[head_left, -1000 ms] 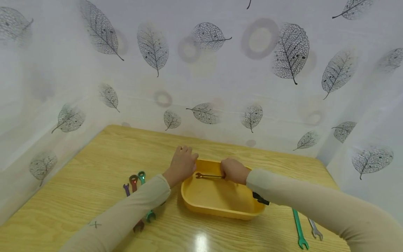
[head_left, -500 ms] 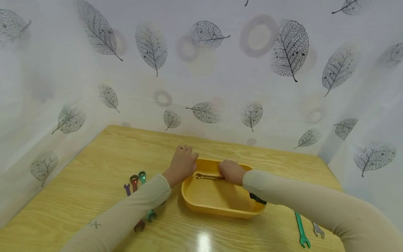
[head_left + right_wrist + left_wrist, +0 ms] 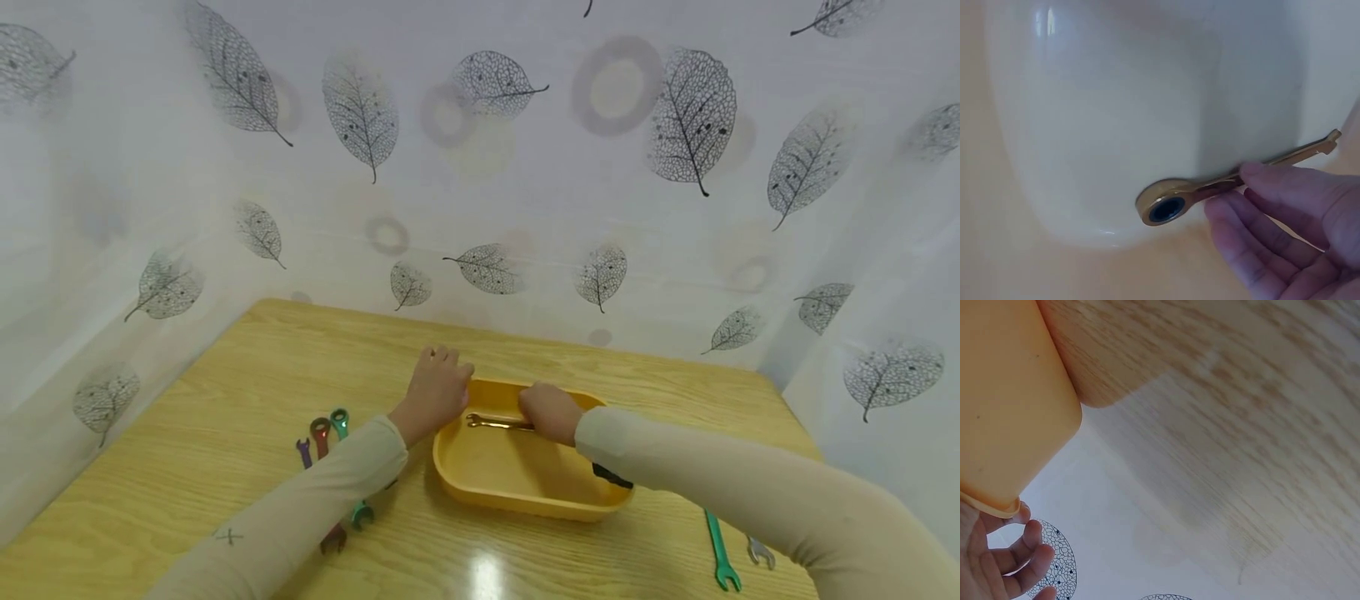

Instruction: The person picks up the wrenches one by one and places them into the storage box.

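Note:
A yellow plastic tray (image 3: pixel 517 505) stands at the middle of the table. My left hand (image 3: pixel 435 392) grips its back-left corner; in the left wrist view, the hand (image 3: pixel 1010 550) has its index finger bent against the rim of the tray (image 3: pixel 1016 425). Inside the tray, my right hand (image 3: pixel 551 411) holds a gold ratchet wrench (image 3: pixel 491 423) near the back wall. Seen from the right wrist, the thumb and fingers of that hand (image 3: pixel 1291 231) pinch the wrench (image 3: pixel 1163 203) by its shaft, its ring end pointing left and its open end right.
Left of the tray lie a purple wrench (image 3: pixel 303 452), a red wrench (image 3: pixel 321 437) and a green wrench (image 3: pixel 340 422), partly under the left sleeve. On the right are a long green wrench (image 3: pixel 720 554) and a silver wrench (image 3: pixel 761 552). A leaf-print curtain (image 3: pixel 525 192) closes the back.
My right hand has shifted slightly to the left inside the tray, still pinching the wrench. The left hand stays at the tray's corner.

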The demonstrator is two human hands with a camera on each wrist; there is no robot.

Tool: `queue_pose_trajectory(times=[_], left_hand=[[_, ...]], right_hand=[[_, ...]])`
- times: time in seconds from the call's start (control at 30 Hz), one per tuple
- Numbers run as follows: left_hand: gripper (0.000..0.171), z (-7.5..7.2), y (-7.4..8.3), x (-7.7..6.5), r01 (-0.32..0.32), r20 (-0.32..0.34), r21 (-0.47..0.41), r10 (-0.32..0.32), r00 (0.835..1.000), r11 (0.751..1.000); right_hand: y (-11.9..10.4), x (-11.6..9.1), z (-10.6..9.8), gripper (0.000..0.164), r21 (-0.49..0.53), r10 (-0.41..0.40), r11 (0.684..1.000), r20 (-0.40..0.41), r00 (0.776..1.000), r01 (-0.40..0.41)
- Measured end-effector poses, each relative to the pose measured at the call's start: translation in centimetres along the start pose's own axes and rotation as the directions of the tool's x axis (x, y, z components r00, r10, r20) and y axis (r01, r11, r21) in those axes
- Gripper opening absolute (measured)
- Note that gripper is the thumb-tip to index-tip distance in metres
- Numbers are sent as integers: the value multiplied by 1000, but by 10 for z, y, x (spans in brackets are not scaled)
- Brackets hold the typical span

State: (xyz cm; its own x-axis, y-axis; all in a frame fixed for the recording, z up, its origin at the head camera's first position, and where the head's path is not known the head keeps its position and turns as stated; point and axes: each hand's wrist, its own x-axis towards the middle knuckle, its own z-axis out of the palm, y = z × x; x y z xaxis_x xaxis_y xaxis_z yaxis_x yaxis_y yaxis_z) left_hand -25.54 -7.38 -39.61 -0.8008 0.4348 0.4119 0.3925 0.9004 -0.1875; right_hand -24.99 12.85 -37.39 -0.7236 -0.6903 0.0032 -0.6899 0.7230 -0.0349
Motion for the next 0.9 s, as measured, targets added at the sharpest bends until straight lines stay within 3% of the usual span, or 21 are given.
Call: queue_pose_trajectory(times=[0.13,0.3,0.43,0.7,0.9], left_hand=[[15,0,1,-1,0,-10,16,0,1000,1000],[17,1,1,-1,5,-22,32,-4,1000,999],[18,2,1,-1,9,-17,46,-8,1000,999],[18,2,2,-2,11,-23,45,-10,1000,999],[20,3,2,-1,13,-30,53,-11,1000,999]], right_hand=[[0,-5,-7,38,38,11,999,36,999,-12],[2,-14,-19,15,75,17,997,55,998,-21],[4,-22,-29,19,69,26,997,49,998,-29],[9,-51,-57,21,98,118,989,-44,992,-114],[17,-80,-65,17,110,197,977,-154,968,-182]])
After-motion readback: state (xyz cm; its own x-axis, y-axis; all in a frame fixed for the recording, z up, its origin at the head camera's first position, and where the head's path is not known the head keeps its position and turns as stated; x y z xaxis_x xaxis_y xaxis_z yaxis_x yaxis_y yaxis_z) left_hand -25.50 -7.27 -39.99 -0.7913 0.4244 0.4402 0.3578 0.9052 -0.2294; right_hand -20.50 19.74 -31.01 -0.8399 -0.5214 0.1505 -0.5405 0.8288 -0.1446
